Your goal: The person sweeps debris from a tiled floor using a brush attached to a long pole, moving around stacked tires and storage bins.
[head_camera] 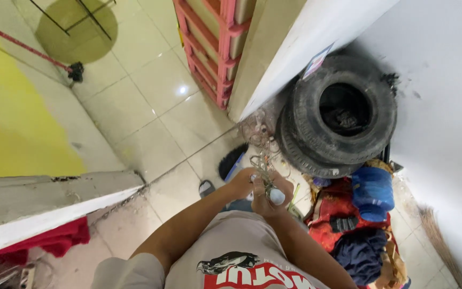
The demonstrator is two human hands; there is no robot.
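Meanwhile, both hands are meeting just beside the stacked black rubber tyres (338,115): left hand (241,183) and right hand (269,200), fingers closed, are gripping a tangled bunch of thin wire rings (263,163).

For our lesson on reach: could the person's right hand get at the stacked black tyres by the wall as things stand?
Probably yes, once freed. The right hand is gripping a small cluster of clear and metal bits with the left hand; the tyres lie just beyond, with nothing between.
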